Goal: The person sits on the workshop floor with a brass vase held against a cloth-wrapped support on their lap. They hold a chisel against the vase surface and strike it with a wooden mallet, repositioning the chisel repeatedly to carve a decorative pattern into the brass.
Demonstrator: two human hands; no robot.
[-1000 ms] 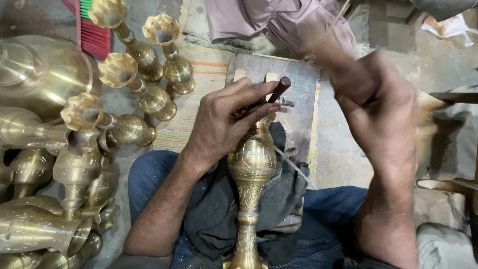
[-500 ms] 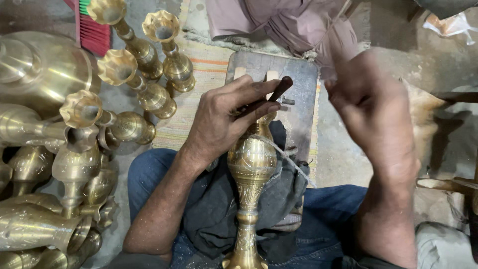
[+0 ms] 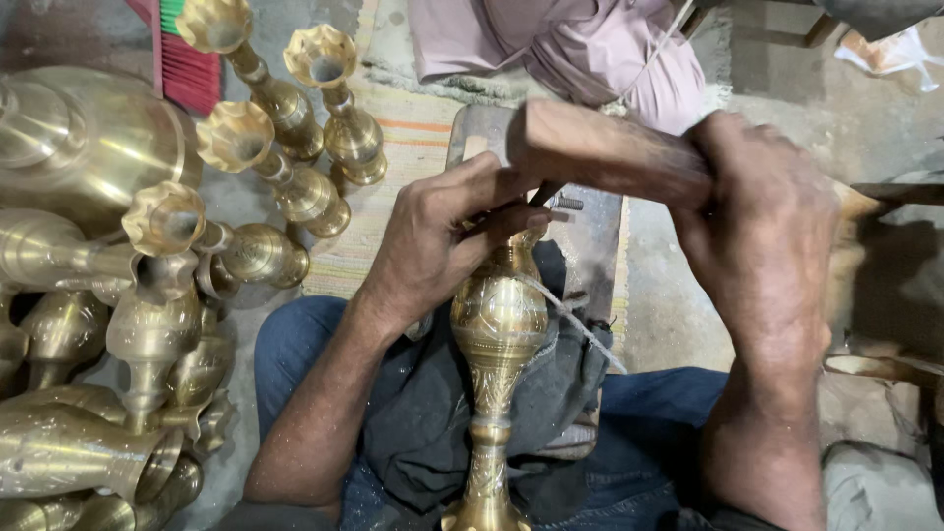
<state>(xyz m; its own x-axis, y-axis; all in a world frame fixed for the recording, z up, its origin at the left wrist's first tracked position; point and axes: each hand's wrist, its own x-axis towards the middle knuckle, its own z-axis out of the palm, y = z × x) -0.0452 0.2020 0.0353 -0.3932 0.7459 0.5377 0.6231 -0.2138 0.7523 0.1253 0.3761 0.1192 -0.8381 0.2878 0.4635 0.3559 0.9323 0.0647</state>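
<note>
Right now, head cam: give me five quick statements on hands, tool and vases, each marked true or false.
1. The right hand grips a wooden mallet. True.
2. The left hand is empty. False: it pinches a thin dark tool at the vase top.
3. The brass vase lies across the person's lap. True.
4. The other vases are piled on the right. False: they are on the left.
5. The mallet is metal. False: it is wood.

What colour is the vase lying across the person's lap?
Shiny golden brass vase with engraved patterning on its body; the head view shows it best.
</note>
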